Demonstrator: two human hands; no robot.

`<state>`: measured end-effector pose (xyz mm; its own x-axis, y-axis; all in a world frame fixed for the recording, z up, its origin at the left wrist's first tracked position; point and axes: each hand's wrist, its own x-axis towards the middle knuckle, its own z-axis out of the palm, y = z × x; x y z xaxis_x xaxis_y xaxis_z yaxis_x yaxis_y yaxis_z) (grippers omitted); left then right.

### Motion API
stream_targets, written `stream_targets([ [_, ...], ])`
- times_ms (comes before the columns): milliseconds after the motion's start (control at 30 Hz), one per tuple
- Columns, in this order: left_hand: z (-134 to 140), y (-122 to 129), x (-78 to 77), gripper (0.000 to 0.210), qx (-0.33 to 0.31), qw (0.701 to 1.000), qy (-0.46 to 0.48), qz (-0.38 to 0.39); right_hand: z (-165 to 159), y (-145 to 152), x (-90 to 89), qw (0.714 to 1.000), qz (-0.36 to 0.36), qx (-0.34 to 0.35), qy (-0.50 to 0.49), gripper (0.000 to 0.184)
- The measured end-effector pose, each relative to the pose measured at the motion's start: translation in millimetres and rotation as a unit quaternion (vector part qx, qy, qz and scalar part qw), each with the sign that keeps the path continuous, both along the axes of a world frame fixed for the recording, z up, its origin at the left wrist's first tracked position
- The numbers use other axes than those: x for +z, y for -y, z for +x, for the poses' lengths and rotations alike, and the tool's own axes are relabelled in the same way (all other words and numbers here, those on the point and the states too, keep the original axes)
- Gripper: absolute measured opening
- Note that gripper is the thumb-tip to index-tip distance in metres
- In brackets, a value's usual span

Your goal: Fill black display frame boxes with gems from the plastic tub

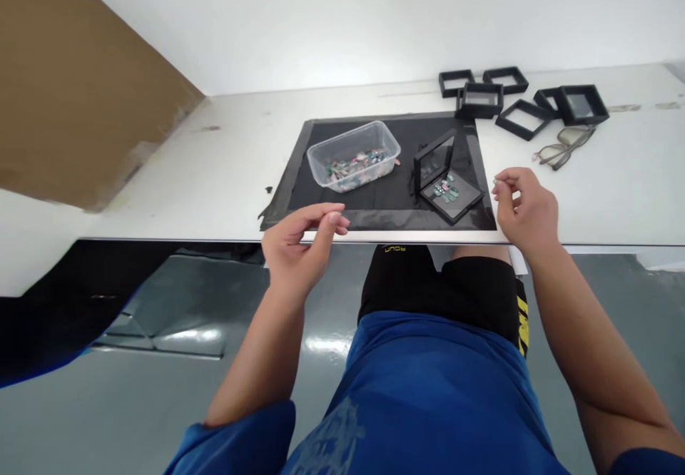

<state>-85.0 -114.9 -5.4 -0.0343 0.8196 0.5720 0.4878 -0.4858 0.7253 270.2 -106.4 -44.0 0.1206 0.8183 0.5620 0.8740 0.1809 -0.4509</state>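
My right hand [527, 207] is closed in a pinch just right of the black mat [369, 220], with a small pale-green false nail [496, 181] at its fingertips. My left hand [302, 247] hovers over the table's front edge; its fingers are loosely bent, the thumb lies close to them, and nothing shows in it. Between the hands, an opened black display case [464, 204] lies on the mat with its lid tilted up. Several green false nails [446, 188] and a pink one lie inside. A clear plastic tub [353, 140] of mixed false nails [357, 164] stands behind my left hand.
Several black frames [523, 118] lie at the back right, some stacked. Eyeglasses [564, 148] rest in front of them, beyond my right hand. A white wall [342, 26] closes off the back, and a brown panel [80, 83] stands at the left.
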Motion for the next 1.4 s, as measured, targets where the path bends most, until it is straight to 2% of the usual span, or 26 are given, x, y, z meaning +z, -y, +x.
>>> stream_targets([
  [167, -2, -19, 15.4, 0.016, 0.077, 0.983, -0.138, 0.098, 1, -24, 13.5, 0.995, -0.002, 0.008, 0.096, 0.034],
  [300, 1, -28, 14.1, 0.017, 0.106, 0.972, -0.155, 0.142, 0, -37, 23.0, 0.984, -0.017, 0.02, 0.176, 0.04],
  [400, -1, -46, 8.1, 0.016, 0.149, 0.963, -0.178, 0.136, -1, -37, 25.8, 0.975, -0.024, 0.034, 0.218, 0.041],
  [500, -8, -74, 2.9, 0.014, 0.194, 0.951, -0.213, 0.114, 0, -32, 23.3, 0.969, -0.026, 0.051, 0.242, 0.039],
  [633, -12, -105, 2.9, 0.01, 0.196, 0.949, -0.237, 0.073, 2, -32, 17.8, 0.963, -0.031, 0.07, 0.258, 0.036],
  [700, -9, -111, 7.3, 0.011, 0.188, 0.951, -0.24, 0.058, 2, -34, 18.4, 0.958, -0.043, 0.085, 0.271, 0.035],
  [800, 3, -103, 18.3, 0.023, 0.186, 0.958, -0.215, 0.038, -1, -36, 24.1, 0.949, -0.058, 0.108, 0.29, 0.033],
  [900, 23, -81, 25.6, 0.027, 0.145, 0.978, -0.142, 0.045, -3, -36, 29.8, 0.944, -0.067, 0.149, 0.287, 0.03],
  [967, 42, -64, 23.0, 0.025, 0.067, 0.989, -0.096, 0.086, -3, -35, 30.7, 0.943, -0.069, 0.177, 0.273, 0.028],
  [1033, 62, -50, 14.1, 0.023, -0.014, 0.984, -0.088, 0.152, -2, -34, 29.4, 0.942, -0.065, 0.19, 0.269, 0.028],
  [1133, 90, -38, -4.7, 0.023, -0.125, 0.96, -0.107, 0.227, 0, -32, 26.4, 0.937, -0.05, 0.194, 0.286, 0.031],
  [1267, 106, -40, -25.2, 0.02, -0.166, 0.939, -0.121, 0.275, 2, -28, 25.1, 0.937, -0.042, 0.199, 0.283, 0.03],
  [1400, 104, -47, -32.4, 0.022, -0.164, 0.944, -0.138, 0.25, 7, -27, 22.6, 0.948, -0.042, 0.196, 0.249, 0.028],
])
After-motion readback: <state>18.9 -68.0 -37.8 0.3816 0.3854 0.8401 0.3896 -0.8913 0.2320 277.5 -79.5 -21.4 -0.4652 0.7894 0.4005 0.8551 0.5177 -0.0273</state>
